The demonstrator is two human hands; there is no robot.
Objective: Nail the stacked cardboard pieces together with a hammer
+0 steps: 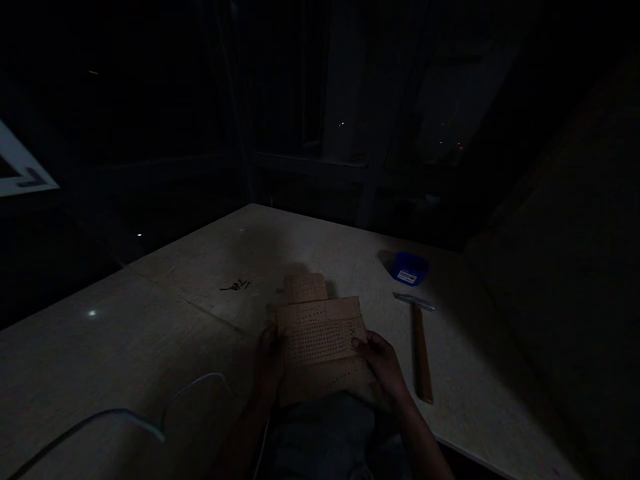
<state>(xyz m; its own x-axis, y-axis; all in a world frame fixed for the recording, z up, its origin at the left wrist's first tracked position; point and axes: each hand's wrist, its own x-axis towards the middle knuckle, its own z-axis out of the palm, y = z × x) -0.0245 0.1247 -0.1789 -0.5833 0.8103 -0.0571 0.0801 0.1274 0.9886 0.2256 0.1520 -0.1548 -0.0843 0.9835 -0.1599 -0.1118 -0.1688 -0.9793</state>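
A light wooden board (320,340) dotted with rows of small holes lies at the near edge of the table (150,320). My left hand (270,357) grips its left edge, fingers curled round it. My right hand (383,367) holds the board's right side, thumb on top. A second, smaller perforated piece (304,288) lies just behind the board. The scene is very dark.
A hammer (420,347) with a wooden handle lies to the right of the board, head pointing away. A blue round container (410,268) sits beyond it. A few small dark nails (235,287) lie to the left. A white cable (125,417) curves across the near left.
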